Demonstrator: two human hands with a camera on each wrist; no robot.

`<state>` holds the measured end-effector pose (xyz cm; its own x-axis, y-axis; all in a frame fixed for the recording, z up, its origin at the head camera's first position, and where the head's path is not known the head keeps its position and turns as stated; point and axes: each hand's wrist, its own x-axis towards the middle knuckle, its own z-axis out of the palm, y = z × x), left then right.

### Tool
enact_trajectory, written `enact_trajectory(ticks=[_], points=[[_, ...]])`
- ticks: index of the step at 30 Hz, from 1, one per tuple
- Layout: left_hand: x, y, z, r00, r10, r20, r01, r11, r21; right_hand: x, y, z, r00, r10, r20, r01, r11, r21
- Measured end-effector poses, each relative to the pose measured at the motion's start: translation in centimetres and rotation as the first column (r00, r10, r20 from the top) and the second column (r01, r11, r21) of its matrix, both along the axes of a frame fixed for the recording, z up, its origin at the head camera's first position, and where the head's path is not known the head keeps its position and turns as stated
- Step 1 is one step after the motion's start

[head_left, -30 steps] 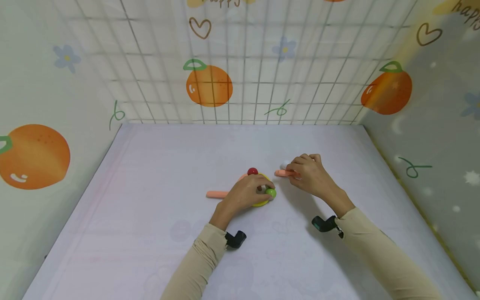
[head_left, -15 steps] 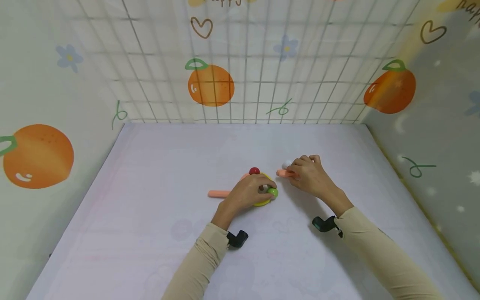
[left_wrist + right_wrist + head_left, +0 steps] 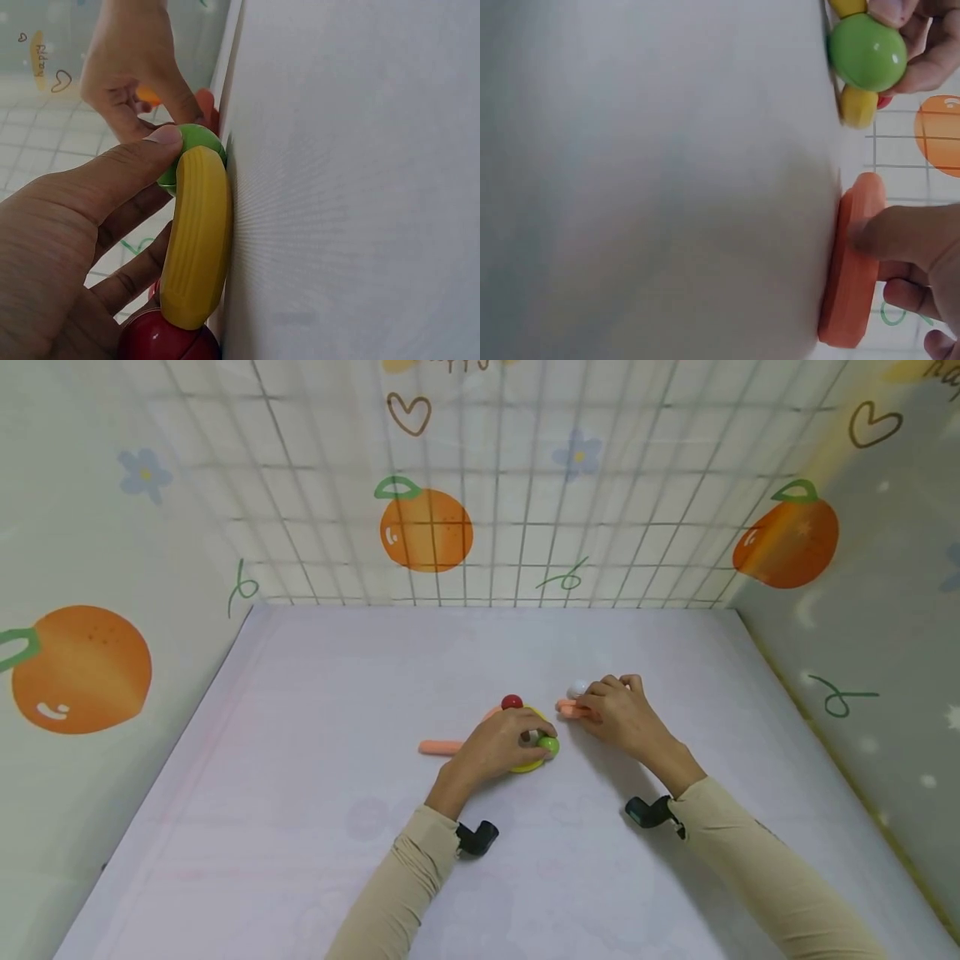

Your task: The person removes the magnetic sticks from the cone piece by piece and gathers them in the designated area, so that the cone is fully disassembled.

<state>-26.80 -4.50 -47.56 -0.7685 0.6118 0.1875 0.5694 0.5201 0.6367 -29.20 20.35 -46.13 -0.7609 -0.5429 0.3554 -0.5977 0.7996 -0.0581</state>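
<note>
In the head view my left hand (image 3: 498,743) pinches a glossy green ball (image 3: 550,747) with thumb and fingers. The ball adjoins curved yellow pieces (image 3: 196,240), and a red ball (image 3: 512,702) sits at the far end of one. An orange stick (image 3: 440,747) sticks out left from under that hand. To the right, my right hand (image 3: 621,714) holds an orange bar-like piece (image 3: 855,262) low at the table, the thumb on its side. A white ball (image 3: 577,688) shows just behind it, partly hidden by the fingers.
The pale tabletop (image 3: 315,693) stretches around both hands. Behind it stands a wire grid (image 3: 495,543) covered by a fruit-print sheet, with printed side walls left and right. A black wrist camera (image 3: 477,838) hangs beside each sleeve.
The head view has shifted slightly, so everything sits a little further right. My right hand has dipped slightly nearer with the orange piece. The left hand keeps its pinch on the green ball.
</note>
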Motion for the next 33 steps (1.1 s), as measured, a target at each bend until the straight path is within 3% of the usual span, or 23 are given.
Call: enact_trajectory(ticks=[15,21,24,27,33], points=[[0.0,0.1,0.1,1.000,-0.008,0.002,0.008,1.000,-0.008,0.7,0.1,-0.4,1.000,-0.014,-0.012,0.014,0.999,-0.030],[-0.6,-0.2,0.9,0.997,0.007,-0.079,-0.009,1.000,-0.024,1.4,0.2,0.3,0.998,0.039,-0.040,-0.041,0.998,-0.049],[-1.0,-0.2,1.4,0.990,0.029,-0.136,-0.040,0.996,-0.076,1.9,0.4,0.7,0.997,0.054,-0.053,-0.057,0.997,-0.060],[-1.6,0.0,1.8,0.979,0.028,-0.201,-0.066,0.980,-0.186,2.3,0.4,1.0,0.997,0.056,-0.057,-0.060,0.995,-0.077],[-3.1,0.6,2.5,0.973,-0.051,-0.225,-0.033,0.935,-0.352,2.8,0.3,1.1,0.993,0.088,-0.076,-0.096,0.990,-0.107]])
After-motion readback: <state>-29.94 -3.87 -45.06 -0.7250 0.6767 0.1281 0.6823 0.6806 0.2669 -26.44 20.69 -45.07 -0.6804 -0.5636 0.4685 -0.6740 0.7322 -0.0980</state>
